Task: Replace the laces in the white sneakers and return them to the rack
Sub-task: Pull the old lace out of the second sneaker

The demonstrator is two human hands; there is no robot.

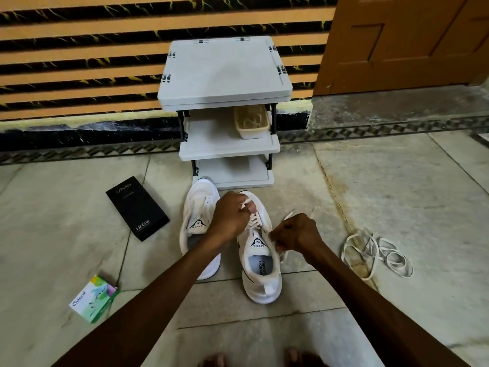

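Grey plastic rack (225, 72) stood at the wall (79, 62). Two white sneakers (197, 234) sat on the floor (370, 181) just before it, tongues marked "SPEED"; one insole (260, 263) read "SPEED & FLEXIBLE". Left hand (230, 215) and right hand (297, 234) each pinched the lace (254, 220) of that sneaker. Black box (137, 207) read "vivo", "120W". Small box (92, 298) read "Odonil".

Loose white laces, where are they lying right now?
Head view: the loose white laces lie on the floor, right of the sneaker being laced.
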